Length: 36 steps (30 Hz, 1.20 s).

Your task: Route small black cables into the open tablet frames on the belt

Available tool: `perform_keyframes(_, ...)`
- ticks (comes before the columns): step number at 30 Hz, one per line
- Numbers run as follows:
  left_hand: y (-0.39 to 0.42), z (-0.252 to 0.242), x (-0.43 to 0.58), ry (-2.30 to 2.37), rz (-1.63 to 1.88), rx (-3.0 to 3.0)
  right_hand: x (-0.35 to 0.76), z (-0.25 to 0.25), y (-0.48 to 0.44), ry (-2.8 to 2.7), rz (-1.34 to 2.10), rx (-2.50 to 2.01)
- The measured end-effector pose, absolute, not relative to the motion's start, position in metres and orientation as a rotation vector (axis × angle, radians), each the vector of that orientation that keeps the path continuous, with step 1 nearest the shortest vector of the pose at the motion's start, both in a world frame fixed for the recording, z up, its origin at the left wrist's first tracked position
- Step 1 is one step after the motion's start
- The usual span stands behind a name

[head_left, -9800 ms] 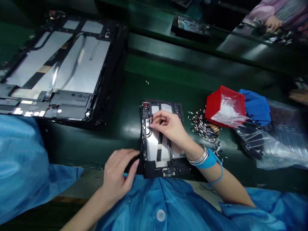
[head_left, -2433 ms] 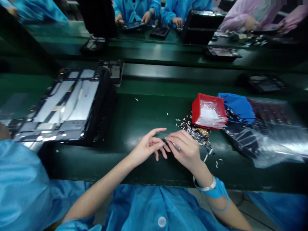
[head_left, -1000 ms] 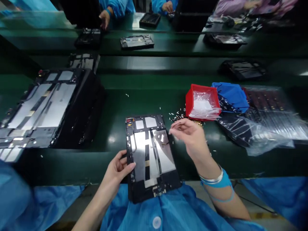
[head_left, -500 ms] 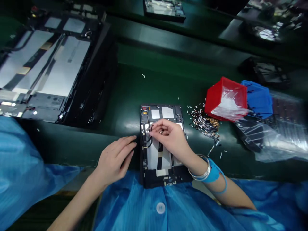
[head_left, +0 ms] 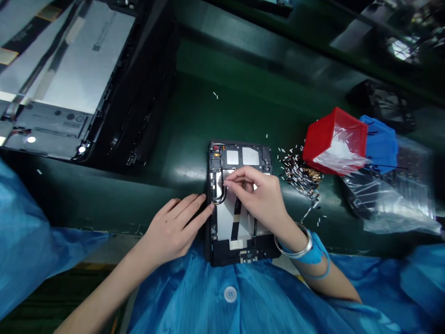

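Tablet frame: where is it, and how far along?

Flat on your green worktop, black strips down, black cable curved at upper left.

Grips?

Right grip together over the cable, clamped or not I can't tell; left grip apart, touching the frame's edge.

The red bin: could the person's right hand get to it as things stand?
Probably yes. The right hand is over the tablet frame, close to the red bin. Only a low heap of small parts lies between them, and the hand could likely pass over it.
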<state>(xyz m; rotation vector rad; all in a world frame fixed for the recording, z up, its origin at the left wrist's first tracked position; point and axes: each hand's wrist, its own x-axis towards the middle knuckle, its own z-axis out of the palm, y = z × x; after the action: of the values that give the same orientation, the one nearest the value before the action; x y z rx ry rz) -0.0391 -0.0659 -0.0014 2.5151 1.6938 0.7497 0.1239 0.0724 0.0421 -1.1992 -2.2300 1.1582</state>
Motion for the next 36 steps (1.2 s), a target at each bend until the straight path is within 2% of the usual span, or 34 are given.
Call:
perform_keyframes(3, -0.066, -0.002, -0.038, 1.700, 0.753, 2.510, 0.124, 0.046, 0.082, -2.410, 1.033, -1.165)
perform_keyframes(6, -0.066, 0.000, -0.038, 1.701, 0.758, 2.492, 0.122, 0.046, 0.093, -2.483, 1.101, -1.230)
perform_keyframes(12, -0.060, 0.006, -0.033, 1.711, 0.749, 2.495, 0.118, 0.041, 0.105, -2.458, 1.315, -1.262)
perform_keyframes(19, -0.050, 0.006, -0.032, 1.644, 0.592, 2.595, 0.118, 0.039, 0.103, -2.454, 1.283, -1.247)
perform_keyframes(36, -0.039, 0.007, -0.039, 1.481, 0.575, 2.655, 0.117, 0.036, 0.101, -2.384, 1.240, -1.310)
